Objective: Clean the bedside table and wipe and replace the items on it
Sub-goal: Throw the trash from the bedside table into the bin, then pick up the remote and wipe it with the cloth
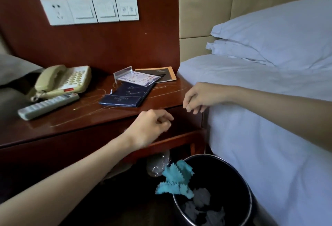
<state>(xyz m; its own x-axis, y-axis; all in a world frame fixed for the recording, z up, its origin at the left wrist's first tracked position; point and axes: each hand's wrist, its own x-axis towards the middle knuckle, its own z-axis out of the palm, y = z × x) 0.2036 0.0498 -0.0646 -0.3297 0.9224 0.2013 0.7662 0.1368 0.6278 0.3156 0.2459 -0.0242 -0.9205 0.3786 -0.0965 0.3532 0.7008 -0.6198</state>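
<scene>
Both hands hover at the front edge of the bedside table, loosely curled and holding nothing — the left hand low, the right hand by the corner; the blue cloth hangs on the bin rim below them. Beyond the left hand lie remote, phone and folder — a careless sweep could knock them off; the cloth may slip into the bin.

Scratched red-brown bench carrying: beige telephone lying at back left, grey remote lying diagonally just before it, navy folder lying centre, acrylic card stand tipped over folder's rear, orange-edged booklet lying behind.
</scene>
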